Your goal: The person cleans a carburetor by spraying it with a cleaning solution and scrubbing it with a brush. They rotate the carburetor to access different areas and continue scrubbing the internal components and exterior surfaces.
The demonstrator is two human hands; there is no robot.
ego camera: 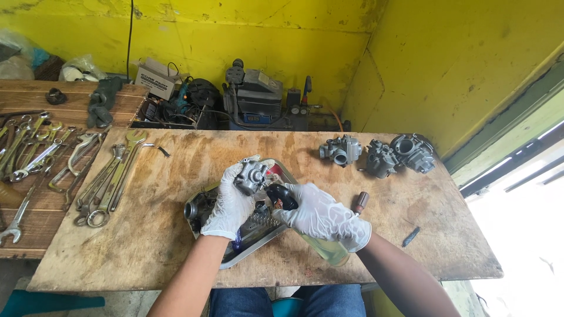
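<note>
My left hand (pixel 230 202), in a white glove, grips a grey metal carburetor (pixel 252 175) and holds it above a shallow metal tray (pixel 247 251) on the plywood table. My right hand (pixel 322 216), also gloved, is closed around a clear spray bottle of yellowish liquid (pixel 328 249). The bottle's black nozzle (pixel 282 196) points at the carburetor, almost touching it. Dark engine parts (pixel 197 208) lie in the tray, partly hidden by my left hand.
Three more carburetors (pixel 379 155) sit at the table's far right. Several wrenches (pixel 108 182) lie at the left, more on a wooden bench (pixel 35 149). A screwdriver handle (pixel 361 202) and a small dark piece (pixel 411 236) lie to the right. A compressor (pixel 255 100) stands behind.
</note>
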